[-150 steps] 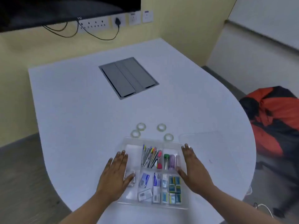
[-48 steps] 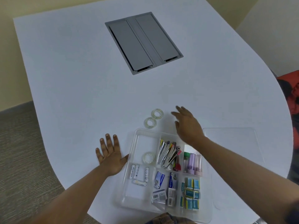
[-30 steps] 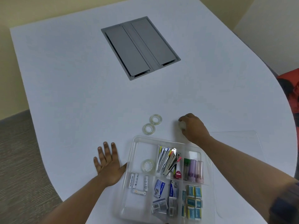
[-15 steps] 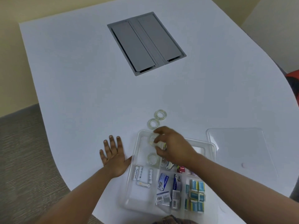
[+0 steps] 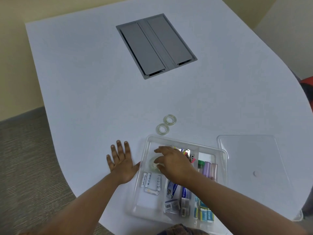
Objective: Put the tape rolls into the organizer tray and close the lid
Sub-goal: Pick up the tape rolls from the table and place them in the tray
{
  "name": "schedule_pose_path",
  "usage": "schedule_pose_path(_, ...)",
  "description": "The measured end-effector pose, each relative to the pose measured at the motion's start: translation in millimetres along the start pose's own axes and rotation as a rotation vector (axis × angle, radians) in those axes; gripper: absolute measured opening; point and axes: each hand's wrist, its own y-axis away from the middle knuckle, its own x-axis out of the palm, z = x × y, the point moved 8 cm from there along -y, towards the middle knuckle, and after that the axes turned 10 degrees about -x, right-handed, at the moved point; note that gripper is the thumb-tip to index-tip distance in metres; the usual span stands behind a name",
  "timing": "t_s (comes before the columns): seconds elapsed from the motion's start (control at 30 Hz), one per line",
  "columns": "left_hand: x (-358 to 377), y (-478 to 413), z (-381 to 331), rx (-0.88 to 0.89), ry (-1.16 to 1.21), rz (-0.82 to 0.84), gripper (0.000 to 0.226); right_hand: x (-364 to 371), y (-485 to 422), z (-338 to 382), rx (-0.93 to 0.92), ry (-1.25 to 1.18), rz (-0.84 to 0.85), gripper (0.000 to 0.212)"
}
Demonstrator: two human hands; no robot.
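Observation:
The clear organizer tray (image 5: 210,148) sits open near the table's front edge. My right hand (image 5: 174,164) reaches into its far-left compartment, fingertips on a clear tape roll (image 5: 153,165) lying there; whether a second roll lies under it is hard to tell. Two more clear tape rolls (image 5: 169,119) (image 5: 162,129) lie on the table just beyond the tray's far-left corner. My left hand (image 5: 121,161) rests flat on the table, fingers spread, thumb against the tray's left wall. The clear lid (image 5: 250,160) lies flat to the right of the tray.
The tray also holds batteries (image 5: 149,180), pens, small tubes and several small boxes. A grey cable hatch (image 5: 155,44) is set into the table farther back. The table edge curves close on the left and front, with grey carpet below.
My right hand picked up a tape roll from the table beyond the tray, carried it left over the tray and lowered it into the far-left compartment. My left hand stayed flat.

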Motion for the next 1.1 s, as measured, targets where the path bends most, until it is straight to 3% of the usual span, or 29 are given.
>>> schedule_pose_path(0.13, 1.9, -2.7, 1.8, 0.006, 0.008, -0.022, 0.104, -31.6, 18.3, -20.0, 0.135, -0.018, -0.263, 0.026)
schedule_pose_path(0.23, 2.4, -3.1, 1.3, 0.006, 0.012, -0.039, 0.103, -47.5, 41.6, -37.2, 0.176, 0.034, -0.355, 0.033)
schedule_pose_path(0.37, -6.8, 5.5, 1.9, 0.037, 0.103, -0.195, 0.094, -54.3, 73.8, -68.4, 0.34, 0.168, -0.348, 0.056)
schedule_pose_path(0.47, -40.6, 22.5, 7.8, 0.03, 0.299, -0.515, 0.059, -48.0, 90.7, -90.0, 0.429, 0.215, -0.279, 0.072)
schedule_pose_path(0.53, -60.4, 26.3, 1.8, 0.054, 0.435, -0.565, 0.044, -39.3, 95.1, -98.0, 0.436, 0.223, -0.224, 0.075)
schedule_pose_path(0.7, -105.0, 21.9, -66.2, 0.231, 0.475, -0.5, 0.037, -30.8, 96.2, -102.8, 0.435, 0.236, -0.23, 0.07)
schedule_pose_path(0.8, -112.9, 10.8, -113.1, 0.263, 0.367, -0.416, 0.042, -29.7, 96.9, -104.4, 0.43, 0.223, -0.244, 0.069)
schedule_pose_path(0.9, -107.5, -4.6, -147.4, 0.177, 0.207, -0.315, 0.052, -28.2, 98.2, -105.3, 0.424, 0.224, -0.222, 0.069)
schedule_pose_path(1.1, -90.8, -27.1, -168.4, 0.014, -0.114, -0.266, 0.052, -27.5, 97.9, -105.9, 0.416, 0.207, -0.203, 0.069)
